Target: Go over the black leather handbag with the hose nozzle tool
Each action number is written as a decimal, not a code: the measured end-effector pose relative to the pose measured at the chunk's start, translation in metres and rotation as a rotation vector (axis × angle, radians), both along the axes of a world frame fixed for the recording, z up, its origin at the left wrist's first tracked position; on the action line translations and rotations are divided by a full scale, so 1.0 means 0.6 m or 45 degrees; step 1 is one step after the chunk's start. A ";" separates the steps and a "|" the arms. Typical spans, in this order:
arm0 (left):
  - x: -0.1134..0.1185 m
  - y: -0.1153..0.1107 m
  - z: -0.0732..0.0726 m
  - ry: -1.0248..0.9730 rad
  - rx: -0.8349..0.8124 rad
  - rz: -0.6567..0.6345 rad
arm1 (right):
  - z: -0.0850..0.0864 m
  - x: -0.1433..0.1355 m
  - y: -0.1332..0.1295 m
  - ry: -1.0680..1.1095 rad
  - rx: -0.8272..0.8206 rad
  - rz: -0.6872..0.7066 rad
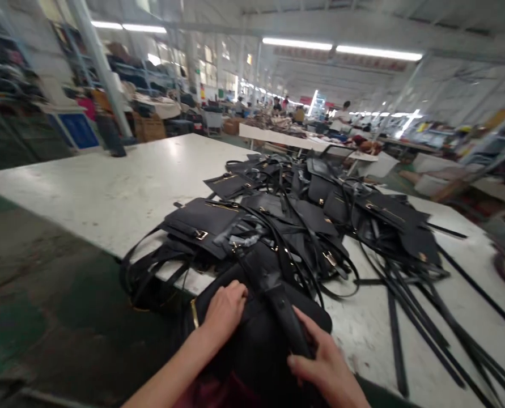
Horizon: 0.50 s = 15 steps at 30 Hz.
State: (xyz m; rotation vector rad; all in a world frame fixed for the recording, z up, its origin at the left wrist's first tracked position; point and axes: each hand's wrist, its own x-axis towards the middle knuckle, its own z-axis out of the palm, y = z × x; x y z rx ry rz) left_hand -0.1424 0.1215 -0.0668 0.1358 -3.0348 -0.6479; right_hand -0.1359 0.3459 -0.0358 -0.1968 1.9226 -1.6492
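Left grip (226, 307) atop black bag (252, 337) (strap (292, 324) in right grip (322, 354)).

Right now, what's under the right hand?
A black strap lies between the right hand's fingers and thumb, over a black bag. Whatever the palm covers can't be seen.

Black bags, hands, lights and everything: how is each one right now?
Left hand: curled, on near bag
Right hand: gripping wide strap
Near bag: at table's edge; open or closed, can't tell
Wide strap: lying across near bag
Other bags: heaped up
Ceiling lights: on
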 end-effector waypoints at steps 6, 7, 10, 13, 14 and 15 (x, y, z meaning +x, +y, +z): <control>-0.008 0.017 -0.002 0.053 -0.109 0.077 | 0.031 -0.013 -0.004 0.056 -0.003 -0.084; -0.008 0.021 0.001 0.044 -0.125 0.089 | 0.032 -0.014 -0.003 0.066 0.012 -0.080; -0.016 0.031 0.007 -0.010 -0.166 0.094 | 0.028 -0.017 0.000 0.085 0.057 -0.076; -0.027 0.041 0.013 -0.092 -0.222 0.086 | 0.021 -0.016 0.001 0.087 0.087 -0.084; -0.031 0.045 0.015 -0.119 -0.238 0.090 | 0.018 -0.015 0.001 0.100 0.095 -0.082; -0.034 0.050 0.018 -0.144 -0.248 0.094 | 0.014 -0.014 0.001 0.122 0.099 -0.083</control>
